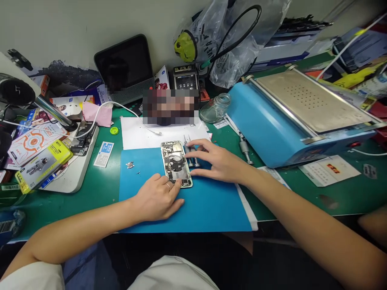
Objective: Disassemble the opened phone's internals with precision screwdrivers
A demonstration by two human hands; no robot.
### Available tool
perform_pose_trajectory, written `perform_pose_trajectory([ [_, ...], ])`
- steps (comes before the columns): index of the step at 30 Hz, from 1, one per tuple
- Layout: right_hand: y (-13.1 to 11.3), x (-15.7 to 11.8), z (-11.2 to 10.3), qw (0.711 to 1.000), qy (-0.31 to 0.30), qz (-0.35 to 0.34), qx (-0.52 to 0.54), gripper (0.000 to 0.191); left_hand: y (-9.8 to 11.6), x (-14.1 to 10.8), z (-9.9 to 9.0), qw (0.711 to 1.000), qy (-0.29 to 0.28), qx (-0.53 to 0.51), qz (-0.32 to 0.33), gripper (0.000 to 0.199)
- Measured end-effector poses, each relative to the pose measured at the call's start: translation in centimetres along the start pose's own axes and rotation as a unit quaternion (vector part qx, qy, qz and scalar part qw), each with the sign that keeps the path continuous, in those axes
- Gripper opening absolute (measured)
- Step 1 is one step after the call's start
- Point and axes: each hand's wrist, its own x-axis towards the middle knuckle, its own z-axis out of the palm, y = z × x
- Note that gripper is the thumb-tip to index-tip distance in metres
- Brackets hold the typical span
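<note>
An opened smartphone [177, 163], its inner parts exposed, lies on a blue mat [208, 209]. My left hand [160, 197] rests at its lower left, the index finger stretched onto the phone's bottom end and the thumb apart; it grasps nothing. From the right comes my right hand [217, 161], its fingers spread beside the phone's right edge with nothing visible between them. Slim screwdrivers [191, 155] lie by that edge, partly behind the right fingers. Small metal parts [130, 165] sit on the mat at the left.
A blue machine with a perforated metal plate [311, 100] stands at the right. A glass jar [215, 108] and another screwdriver [244, 149] lie near it. A white cable [133, 113] crosses a white sheet [139, 135]. Boxes and a yellow battery pack [45, 165] crowd the left.
</note>
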Motion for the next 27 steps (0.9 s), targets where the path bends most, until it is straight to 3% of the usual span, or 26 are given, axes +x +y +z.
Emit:
perform_pose_trajectory([
  [5, 0.5, -0.5, 0.6, 0.998, 0.039, -0.056, 0.001, 0.017, -0.2, 0.0, 0.1, 1.000, 0.010, 0.004, 0.003, 0.047],
  [9, 0.3, -0.7, 1.3, 0.995, 0.065, -0.068, 0.013, 0.016, 0.0, 0.2, -0.2, 0.999, 0.024, 0.021, -0.003, 0.043],
  [14, 0.1, -1.0, 1.1, 0.995, 0.070, -0.021, 0.073, 0.022, 1.0, -0.5, -3.3, 0.997, 0.078, 0.015, 0.003, 0.033],
  [16, 0.1, -1.2, 0.9, 0.993, 0.079, 0.002, 0.087, 0.022, 1.4, -1.8, -4.9, 0.992, 0.103, 0.004, -0.070, 0.026],
  [18, -0.2, -1.4, 0.9, 0.991, 0.097, 0.021, 0.088, 0.020, 1.5, -3.8, -6.0, 0.971, 0.114, -0.034, -0.207, 0.024],
  [20, -0.5, -1.6, 0.9, 0.990, 0.111, 0.037, 0.079, 0.019, 1.2, -5.8, -6.2, 0.918, 0.130, -0.059, -0.369, 0.023],
  [22, -0.8, -1.7, 0.9, 0.989, 0.117, 0.050, 0.072, 0.018, 0.7, -7.3, -5.8, 0.870, 0.116, -0.056, -0.477, 0.025],
  [24, -1.1, -1.8, 0.9, 0.989, 0.118, 0.061, 0.069, 0.018, 0.0, -7.7, -5.2, 0.859, 0.102, -0.052, -0.499, 0.024],
  [27, -1.0, -1.8, 1.0, 0.988, 0.122, 0.073, 0.068, 0.019, -1.4, -6.9, -4.7, 0.865, 0.078, -0.053, -0.493, 0.027],
])
